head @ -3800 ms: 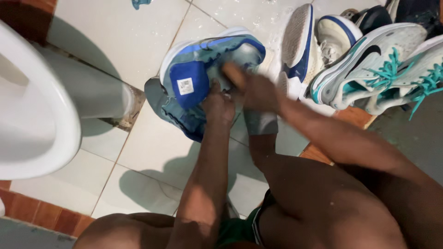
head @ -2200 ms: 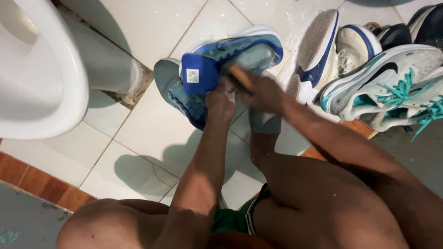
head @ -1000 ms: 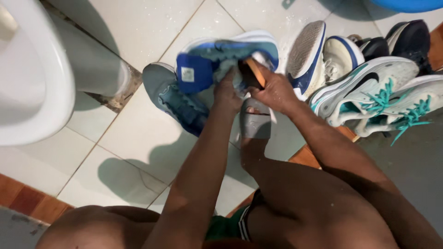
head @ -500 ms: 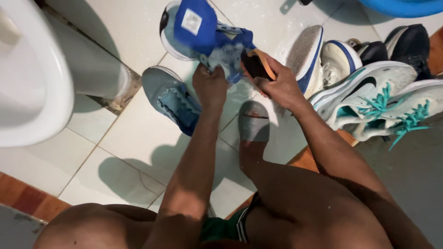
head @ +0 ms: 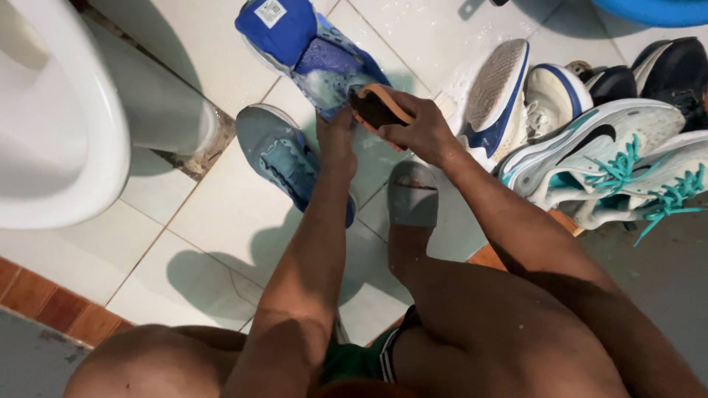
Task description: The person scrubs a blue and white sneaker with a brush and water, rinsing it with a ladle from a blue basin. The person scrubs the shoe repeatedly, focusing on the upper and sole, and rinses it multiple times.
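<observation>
Left hand (head: 336,140): fingers closed around the near end of the raised blue shoe (head: 313,48), gripping it at the wet, soapy upper. Shoe is held up off the floor, blue heel end pointing away toward the top of the view, a small white label showing on it.

Right hand (head: 413,129): fingers wrapped tight around a scrub brush (head: 375,109) with an orange back and dark bristle side. Brush lies just beside the shoe's near end, touching or almost touching the soapy fabric; exact contact cannot be told.

Below the left hand: second blue-grey shoe (head: 284,158) flat on the white tiled floor (head: 221,214), partly hidden by the left forearm.

Below the right hand: person's foot in a grey slide sandal (head: 413,195), on the tiles.

Right of the hands: a row of other shoes: a white and blue shoe (head: 505,88) tipped on its side, sole showing; white sneakers with teal laces (head: 612,158); dark shoes (head: 678,66) behind them.

Far left: white ceramic basin (head: 66,125) on a pedestal. Red-brown tile border (head: 44,302) at lower left.
</observation>
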